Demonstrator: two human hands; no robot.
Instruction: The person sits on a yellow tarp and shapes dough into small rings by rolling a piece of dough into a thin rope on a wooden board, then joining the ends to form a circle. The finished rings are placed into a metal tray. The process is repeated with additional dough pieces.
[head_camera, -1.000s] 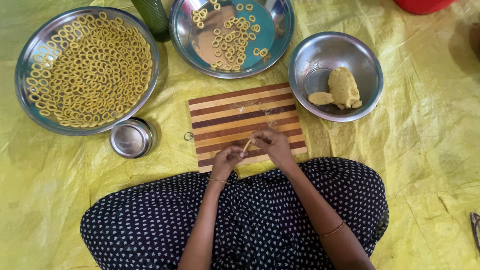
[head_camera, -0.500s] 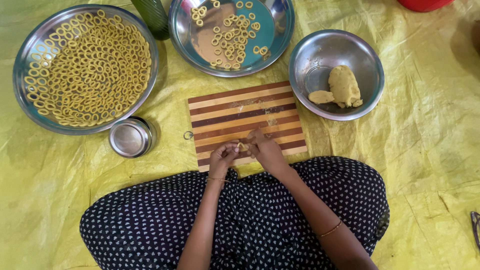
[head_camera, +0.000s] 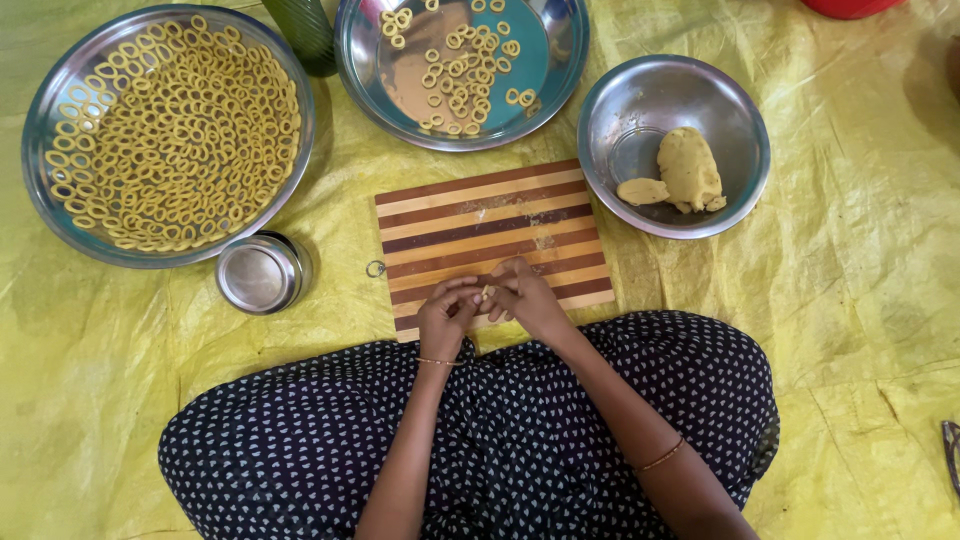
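Left hand and right hand, together, pinch a small yellow dough piece; its long axis cannot be told, above the striped wooden board.

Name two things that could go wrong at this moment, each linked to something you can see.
The small dough piece, pinched between the left hand and right hand, looks thin and might tear. The dough lumps lie uncovered in the steel bowl and may dry out.
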